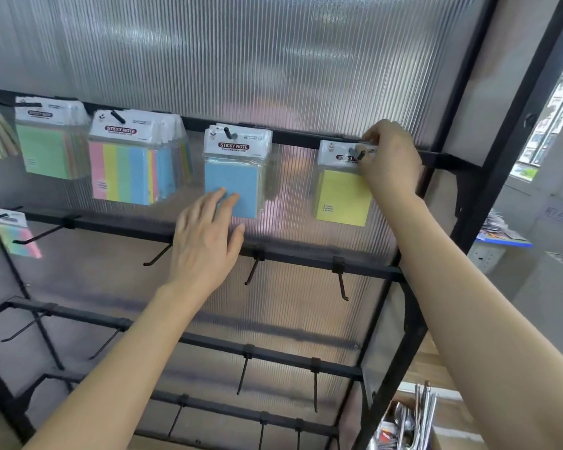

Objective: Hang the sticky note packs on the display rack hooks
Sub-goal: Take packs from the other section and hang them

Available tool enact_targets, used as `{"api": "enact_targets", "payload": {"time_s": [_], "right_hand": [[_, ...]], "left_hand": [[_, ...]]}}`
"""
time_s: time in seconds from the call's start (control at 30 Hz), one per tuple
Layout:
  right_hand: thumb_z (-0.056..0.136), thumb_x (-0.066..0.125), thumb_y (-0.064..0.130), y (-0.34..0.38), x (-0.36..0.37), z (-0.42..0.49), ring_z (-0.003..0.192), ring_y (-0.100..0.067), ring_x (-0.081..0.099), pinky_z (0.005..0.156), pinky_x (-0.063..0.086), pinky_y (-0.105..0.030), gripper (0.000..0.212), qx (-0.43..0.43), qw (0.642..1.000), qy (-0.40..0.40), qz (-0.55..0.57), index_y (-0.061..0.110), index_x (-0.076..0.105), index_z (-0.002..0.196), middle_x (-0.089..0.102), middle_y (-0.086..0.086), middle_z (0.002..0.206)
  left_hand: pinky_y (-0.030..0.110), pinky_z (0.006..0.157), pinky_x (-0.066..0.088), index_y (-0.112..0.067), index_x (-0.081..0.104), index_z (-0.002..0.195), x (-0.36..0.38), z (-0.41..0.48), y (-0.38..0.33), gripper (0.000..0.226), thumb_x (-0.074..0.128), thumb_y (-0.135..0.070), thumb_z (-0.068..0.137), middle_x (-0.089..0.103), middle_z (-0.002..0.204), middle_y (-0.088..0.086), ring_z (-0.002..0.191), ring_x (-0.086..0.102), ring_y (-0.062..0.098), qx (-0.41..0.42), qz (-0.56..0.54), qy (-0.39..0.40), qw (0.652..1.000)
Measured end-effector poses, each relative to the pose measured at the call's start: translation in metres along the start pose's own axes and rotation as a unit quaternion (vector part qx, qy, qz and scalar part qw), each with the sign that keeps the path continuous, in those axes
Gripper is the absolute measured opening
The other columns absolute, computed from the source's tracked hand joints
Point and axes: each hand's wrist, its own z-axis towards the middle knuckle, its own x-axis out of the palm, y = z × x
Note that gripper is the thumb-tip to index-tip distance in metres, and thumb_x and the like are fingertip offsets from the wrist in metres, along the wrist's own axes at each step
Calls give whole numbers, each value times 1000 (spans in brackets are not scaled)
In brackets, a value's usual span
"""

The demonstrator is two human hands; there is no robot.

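right hand (389,157) pinches the yellow pack (343,196) header at its hook; left hand (205,238), fingers spread, touches the blue pack (233,186).

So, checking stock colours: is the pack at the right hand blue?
No, the pack that the right hand grips at the hook is yellow; the blue pack hangs beside it.
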Motion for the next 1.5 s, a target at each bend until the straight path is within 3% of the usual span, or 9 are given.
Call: {"api": "enact_targets", "payload": {"time_s": [0.07, 0.2, 0.3, 0.53, 0.7, 0.93, 1.3, 1.5], "right_hand": [[85, 58, 14, -2, 3, -12, 104, -25, 50, 81, 40, -35, 28, -29, 999, -26, -4, 8, 54, 113, 55, -10, 113], [80, 58, 10, -4, 9, -54, 111, -31, 50, 85, 39, -38, 45, -78, 995, -64, -9, 6, 50, 124, 52, -15, 124], [81, 60, 13, -1, 14, -92, 120, -33, 47, 91, 40, -44, 53, -96, 995, -23, -26, 5, 45, 131, 45, -17, 136], [86, 58, 19, 25, 29, -160, 132, -33, 36, 104, 30, -47, 54, -113, 989, 97, -3, 12, 42, 137, 39, -16, 143], [88, 57, 24, 62, 55, -197, 139, -31, 25, 112, 16, -46, 58, -161, 967, 194, 18, 18, 36, 142, 33, -13, 148], [89, 56, 27, 140, 91, -247, 139, -32, 25, 112, 11, -45, 58, -212, 941, 249, 87, 18, 34, 142, 33, -13, 148], [86, 54, 27, 318, 130, -303, 136, -36, 31, 110, 21, -51, 58, -261, 896, 312, 179, 15, 38, 141, 38, -16, 144], [92, 50, 28, 433, 147, -339, 143, -26, 13, 115, 5, -42, 62, -281, 868, 349, 215, 21, 22, 147, 21, -8, 153]], "left_hand": [[44, 104, 29, -7, 46, 132, 0, 0, -1, 43, 47, -24, 93, 44, 139, 13, 129, 39, 30, 0, -2, -4, 1000], [45, 104, 30, -7, 46, 132, 1, -7, -3, 43, 49, -23, 93, 44, 138, 14, 128, 39, 31, -4, -1, -3, 1000], [44, 104, 30, -8, 46, 132, 3, -19, -6, 42, 50, -24, 93, 45, 138, 14, 127, 40, 31, -8, 3, 7, 1000], [45, 106, 28, -7, 46, 132, -1, -63, 3, 42, 49, -22, 93, 45, 138, 15, 128, 40, 31, -21, 22, 27, 999], [45, 110, 20, -8, 45, 133, -15, -102, 35, 48, 35, -31, 92, 43, 140, 14, 131, 36, 30, -67, 61, 41, 995], [48, 108, 23, -8, 45, 133, -56, -157, 104, 45, 45, -26, 92, 41, 142, 15, 131, 36, 32, -154, 121, 55, 979], [46, 106, 27, -9, 46, 133, -150, -227, 247, 54, 30, -37, 89, 43, 140, 14, 128, 39, 32, -239, 197, 82, 947], [45, 108, 24, -11, 44, 134, -214, -259, 337, 48, 43, -30, 90, 41, 142, 13, 131, 36, 30, -264, 225, 86, 934]]}}
